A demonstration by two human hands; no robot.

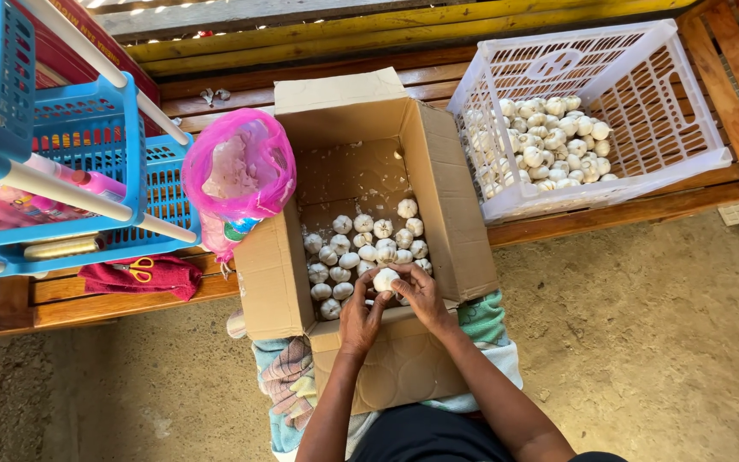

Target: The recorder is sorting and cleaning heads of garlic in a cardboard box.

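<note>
Garlic bulb (pixel 385 279): we see one whole, white, rounded bulb, papery skin on, raised just above the heap and pinched from both sides by our fingers.
Position: it sits over the near end of the cardboard box (pixel 438 205), close to its front wall.
Other bulbs (pixel 368 244): we count roughly twenty similar white bulbs, loosely piled in the box's near half.
Box: brown, flaps open, far half of its floor bare apart from skin flakes.

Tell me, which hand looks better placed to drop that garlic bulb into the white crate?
Probably the right hand. Both hands grip the garlic bulb over the cardboard box, but the white crate sits on the person's right, so the left hand would have to cross over.
</note>
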